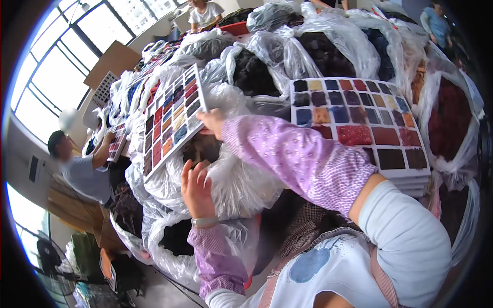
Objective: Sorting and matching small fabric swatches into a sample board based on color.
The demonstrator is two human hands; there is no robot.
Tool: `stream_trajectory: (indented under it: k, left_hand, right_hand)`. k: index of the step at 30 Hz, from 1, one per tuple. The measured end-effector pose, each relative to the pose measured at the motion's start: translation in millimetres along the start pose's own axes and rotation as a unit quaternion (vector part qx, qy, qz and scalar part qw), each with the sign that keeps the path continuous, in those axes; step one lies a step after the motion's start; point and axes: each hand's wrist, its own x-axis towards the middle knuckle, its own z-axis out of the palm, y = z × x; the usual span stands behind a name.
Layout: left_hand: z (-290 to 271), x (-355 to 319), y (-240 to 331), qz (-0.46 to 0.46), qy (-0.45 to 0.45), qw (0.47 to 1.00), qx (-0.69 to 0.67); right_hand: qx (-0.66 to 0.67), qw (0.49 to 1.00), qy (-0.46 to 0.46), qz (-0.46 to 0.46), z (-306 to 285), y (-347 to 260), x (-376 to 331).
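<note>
My right hand (212, 123) grips the right edge of a white swatch board (177, 114), its fingers closed on it. Rows of small fabric-like squares in red, black, blue, tan and purple cover the tilted board. Below its lower right edge my left hand (196, 190) is raised with the fingers apart, holding nothing. Between the two hands, a clear plastic bag (233, 174) shows brown material (201, 150) in its mouth. Under my right forearm lies a stack of similar swatch boards (401, 172), partly hidden by the purple sleeve.
Open plastic bags of dark fibre (252, 73) crowd the far side, with a dark red one (448, 123) at the right. A co-worker (84, 169) at the left holds another swatch board (117, 142). Another person (204, 14) is at the far edge. A fan (47, 254) stands lower left.
</note>
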Motion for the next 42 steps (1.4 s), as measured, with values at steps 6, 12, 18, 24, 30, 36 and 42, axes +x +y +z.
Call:
stream_trajectory:
  k: [6, 12, 18, 24, 30, 36, 42]
  left_hand:
    - [-136.8, -1.3, 13.4, -0.141, 0.015, 0.850, -0.508]
    - [-48.0, 4.2, 8.5, -0.209, -0.066, 0.856, -0.468]
    - [17.3, 40.9, -43.7, -0.183, -0.282, 0.903, -0.269]
    - [165.7, -82.3, -67.4, -0.116, -0.233, 0.920, -0.293]
    - [236.0, -155.1, -117.1, -0.204, -0.248, 0.918, -0.234]
    - [203.6, -171.3, -119.0, -0.330, -0.453, 0.827, -0.052]
    - [104.2, -83.6, -20.7, 0.028, -0.524, 0.801, 0.288]
  right_hand:
    - [0.031, 0.998, 0.011, -0.049, 5.5, -49.9, -39.8]
    - [-0.043, 0.997, -0.009, -0.057, -147.8, -174.5, -140.6]
    - [-0.113, 0.978, 0.020, -0.172, -260.0, -216.7, -234.2]
    - [0.034, 0.979, 0.190, -0.071, -349.4, -194.9, -248.1]
    - [-0.004, 0.972, 0.191, -0.136, -485.1, -192.0, -241.0]
    - [-0.090, 0.984, 0.130, -0.087, -554.3, -181.4, -238.0]
    - [-0.293, 0.919, 0.262, -0.028, -615.1, -182.6, -280.5]
